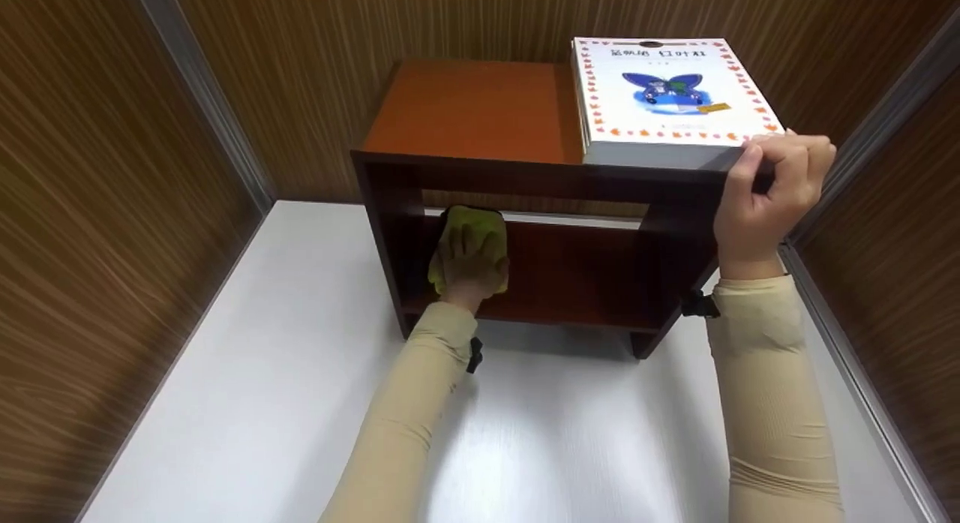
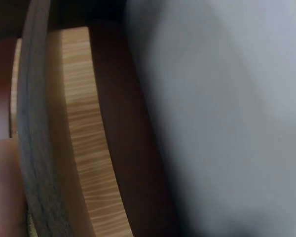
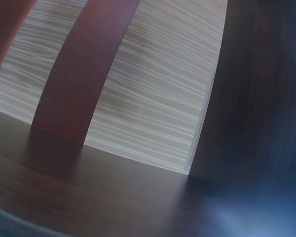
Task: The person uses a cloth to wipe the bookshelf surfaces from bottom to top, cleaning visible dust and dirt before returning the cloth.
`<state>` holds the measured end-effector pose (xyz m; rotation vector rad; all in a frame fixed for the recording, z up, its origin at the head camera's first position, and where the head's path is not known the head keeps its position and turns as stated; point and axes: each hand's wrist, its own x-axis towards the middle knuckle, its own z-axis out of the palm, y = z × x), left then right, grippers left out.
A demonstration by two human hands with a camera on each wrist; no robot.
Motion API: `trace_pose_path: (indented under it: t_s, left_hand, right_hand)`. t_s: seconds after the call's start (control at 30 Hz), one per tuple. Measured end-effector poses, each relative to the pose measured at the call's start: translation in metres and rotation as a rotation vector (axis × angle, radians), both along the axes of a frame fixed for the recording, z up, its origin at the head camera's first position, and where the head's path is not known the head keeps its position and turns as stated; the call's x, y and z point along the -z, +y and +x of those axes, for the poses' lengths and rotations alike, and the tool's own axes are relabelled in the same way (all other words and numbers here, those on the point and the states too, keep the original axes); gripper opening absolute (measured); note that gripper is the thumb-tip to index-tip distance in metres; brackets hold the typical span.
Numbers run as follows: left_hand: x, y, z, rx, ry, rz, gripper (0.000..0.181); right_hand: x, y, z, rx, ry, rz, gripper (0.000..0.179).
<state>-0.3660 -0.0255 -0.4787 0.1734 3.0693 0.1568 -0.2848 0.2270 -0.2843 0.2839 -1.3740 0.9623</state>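
In the head view, my left hand [image 1: 474, 266] reaches into a dark red-brown wooden shelf unit [image 1: 480, 110]. Its fingers are spread out on a yellow-green cloth [image 1: 491, 226], which lies on the lower shelf board near the left side panel. A bit of that hand shows, cut off, in the left wrist view. Up at the unit's right front corner, my right hand [image 1: 780, 181] grips the near right corner of a thick stack of books [image 1: 660, 154]. The thumb is at the front face; the other fingers bend round the right side, partly hidden. A butterfly picture decorates the top cover.
The shelf unit stands on a white surface [image 1: 285, 305]. Wood-grain panels [image 1: 300, 95] close in the back and both sides, with grey metal strips [image 1: 217, 103] at the corners. The lower shelf board [image 1: 577, 275] extends right of the cloth.
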Motion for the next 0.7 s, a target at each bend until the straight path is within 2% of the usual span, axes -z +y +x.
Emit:
trace_pose_path:
  t_s: [0.17,0.33,0.57,0.7]
  left_hand:
    - [-0.007,-0.001,-0.008,0.016,0.011,0.038,0.056]
    - [-0.011,-0.003,-0.012,0.048,0.026,0.081,0.056]
    - [-0.005,-0.006,-0.014,0.062,0.057,0.074,0.056]
    - [-0.001,-0.009,-0.013,0.06,0.05,0.061,0.057]
  right_hand:
    - [0.0,0.002,0.002,0.003,0.005,-0.002,0.032]
    - [0.001,0.006,0.001,0.023,0.004,0.001,0.032]
    - [0.003,0.009,-0.004,0.032,0.013,0.027,0.03]
    - [0.005,0.007,-0.004,0.034,0.012,0.035,0.029]
